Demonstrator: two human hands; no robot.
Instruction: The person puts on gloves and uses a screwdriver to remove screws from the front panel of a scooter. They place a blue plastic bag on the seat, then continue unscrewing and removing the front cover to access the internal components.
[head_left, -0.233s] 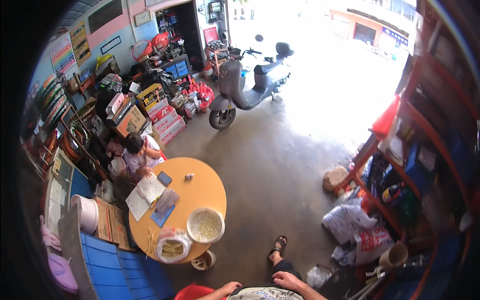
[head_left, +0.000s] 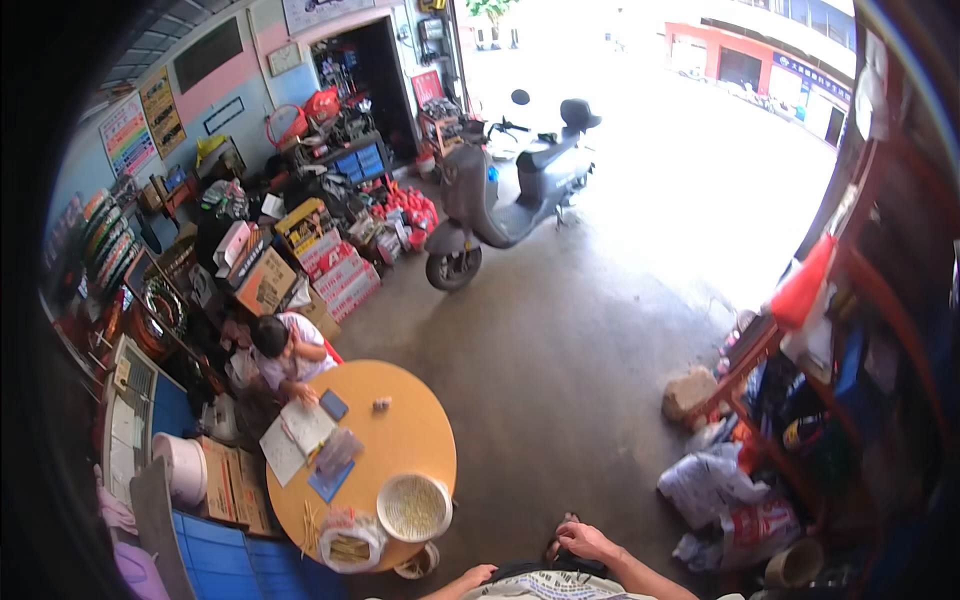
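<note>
My right hand (head_left: pixel 580 540) is raised a little in front of my body over my sandalled foot, its fingers loosely bent and apart, with nothing visible in them. My left hand (head_left: pixel 478 574) is low beside my patterned clothing (head_left: pixel 540 588), its fingertips too small and blurred to read. A round wooden table (head_left: pixel 408 425) stands at front left, nearest my left hand, bearing a white basket of small pale pieces (head_left: pixel 413 510), a bag of long yellowish pieces (head_left: pixel 350 548), open notebooks (head_left: pixel 290 440) and a phone (head_left: pixel 333 403). A seated person (head_left: pixel 280 355) leans at its far edge.
A grey scooter (head_left: pixel 505 210) stands by the bright doorway. Stacked boxes (head_left: pixel 338 268) and clutter line the left wall; blue panels (head_left: pixel 210 560) sit at lower left. An orange shelf rack (head_left: pixel 880 320) with bags (head_left: pixel 710 485) and a stone-like lump (head_left: pixel 688 395) are on the right.
My right hand has risen slightly and moved right. The surroundings sit lower in the picture as the view has shifted upward. My left hand has moved slightly right.
</note>
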